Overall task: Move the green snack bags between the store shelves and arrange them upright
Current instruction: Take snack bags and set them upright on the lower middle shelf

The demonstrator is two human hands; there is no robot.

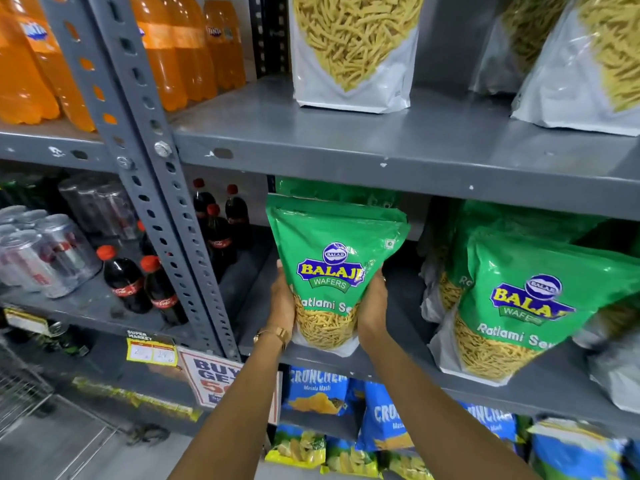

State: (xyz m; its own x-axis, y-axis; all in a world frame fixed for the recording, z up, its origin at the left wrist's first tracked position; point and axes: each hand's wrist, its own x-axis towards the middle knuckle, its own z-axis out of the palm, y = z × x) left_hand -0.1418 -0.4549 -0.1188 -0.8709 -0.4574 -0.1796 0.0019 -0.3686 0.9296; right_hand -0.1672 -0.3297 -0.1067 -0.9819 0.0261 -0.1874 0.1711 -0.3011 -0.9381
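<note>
Your left hand point(282, 299) and right hand point(372, 306) press the sides of 1 upright green snack bag point(334, 268) on the middle shelf point(408, 327), another green bag point(519, 306) well apart.

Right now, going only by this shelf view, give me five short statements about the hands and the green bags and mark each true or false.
1. Both hands, left hand and right hand, grip the held green bag by its lower sides. True.
2. The held green bag is lying flat on the shelf. False: it is upright, label facing the camera.
3. Another green bag stands to the right on the same middle shelf. True.
4. The upper shelf holds cola bottles. False: it holds clear-fronted snack bags.
5. The left wrist wears a bracelet. True.
</note>
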